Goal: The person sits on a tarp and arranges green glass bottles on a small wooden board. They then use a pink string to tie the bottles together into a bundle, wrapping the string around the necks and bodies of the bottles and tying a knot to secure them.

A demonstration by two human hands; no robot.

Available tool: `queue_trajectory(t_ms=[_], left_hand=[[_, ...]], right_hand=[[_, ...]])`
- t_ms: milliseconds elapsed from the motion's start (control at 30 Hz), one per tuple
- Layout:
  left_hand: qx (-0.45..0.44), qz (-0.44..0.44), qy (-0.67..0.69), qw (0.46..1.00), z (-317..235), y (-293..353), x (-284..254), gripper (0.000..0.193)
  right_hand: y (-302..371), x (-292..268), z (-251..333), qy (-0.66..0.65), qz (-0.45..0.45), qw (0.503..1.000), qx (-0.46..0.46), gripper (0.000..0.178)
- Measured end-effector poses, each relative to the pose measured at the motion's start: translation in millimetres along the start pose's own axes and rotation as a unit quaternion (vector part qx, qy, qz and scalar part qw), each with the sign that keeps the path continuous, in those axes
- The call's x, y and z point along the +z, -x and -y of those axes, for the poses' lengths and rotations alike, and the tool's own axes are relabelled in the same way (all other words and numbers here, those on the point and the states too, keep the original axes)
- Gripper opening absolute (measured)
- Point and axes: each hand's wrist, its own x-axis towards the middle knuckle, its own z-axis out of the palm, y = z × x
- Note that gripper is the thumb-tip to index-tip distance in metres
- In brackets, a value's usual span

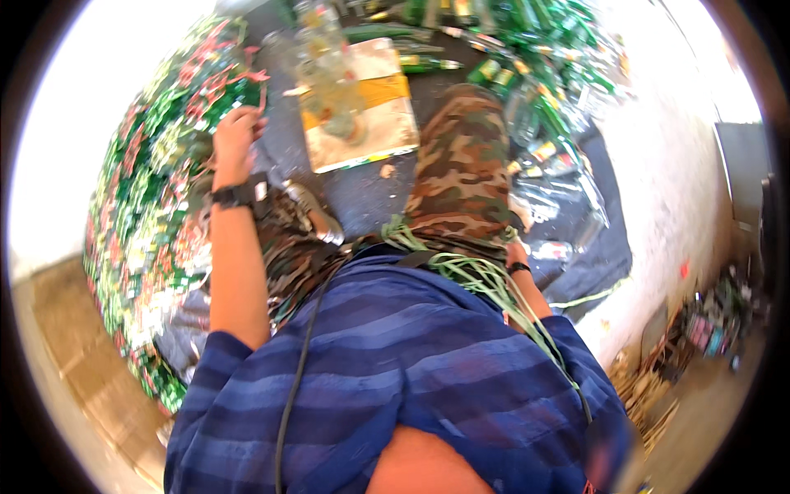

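Presently: bottle work, left hand (239, 136) at a glinting heap (144, 222), right hand (515, 249) low beside the camouflage trouser leg (461, 165).
Far left: heap, green, white and red; red strands (220, 81) along its inner side. Left hand: at that side, fingers curled close by the strands; whether clamped on one, cannot tell. Centre: clear bottles (337, 115) over a yellow-banded board (395, 136), blurred, standing or lying uncertain; dark sheet (370, 196) beneath. Waist: pale green strips (457, 267), loose. Right: right hand, partly hidden, grip not determinable; nearest it, loose clear glass (550, 249); green bottles (547, 29) farther off. Step, as judged: reaching among the strands. Next move appears to call for a firm pinch on one strand, freed without tangling.
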Motion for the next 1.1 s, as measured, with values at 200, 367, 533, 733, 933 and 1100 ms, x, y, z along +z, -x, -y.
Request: queue_trajectory(t_ms=[200, 367, 533, 733, 933, 1100], left_hand=[[0.005, -0.008, 0.053, 0.999, -27.4, 13.8, 12.9, 0.013], [-0.004, -0.004, 0.1, 0.995, -25.6, 16.9, 1.9, 0.014], [0.014, -0.016, 0.111, 0.994, -30.5, 17.3, 2.3, 0.014], [0.015, -0.013, 0.112, 0.993, -30.9, 13.2, 1.6, 0.014], [0.025, -0.013, 0.114, 0.993, -32.5, 11.0, -0.6, 0.015], [0.044, -0.032, 0.086, 0.995, -36.0, 15.3, 0.3, 0.017]], right_hand=[[5.0, -8.0, 13.8, 0.076, -0.144, 0.98, -0.115, 0.03], [9.9, -47.8, 35.9, 0.007, -0.234, 0.964, -0.124, 0.044], [78.4, -38.4, 113.0, -0.152, -0.297, 0.941, -0.052, 0.023], [106.5, -44.4, 116.0, -0.182, -0.219, 0.953, -0.105, 0.025], [111.7, -33.7, 118.6, -0.153, -0.245, 0.941, -0.177, 0.03], [120.8, -39.3, 138.6, -0.17, -0.243, 0.943, -0.152, 0.031]])
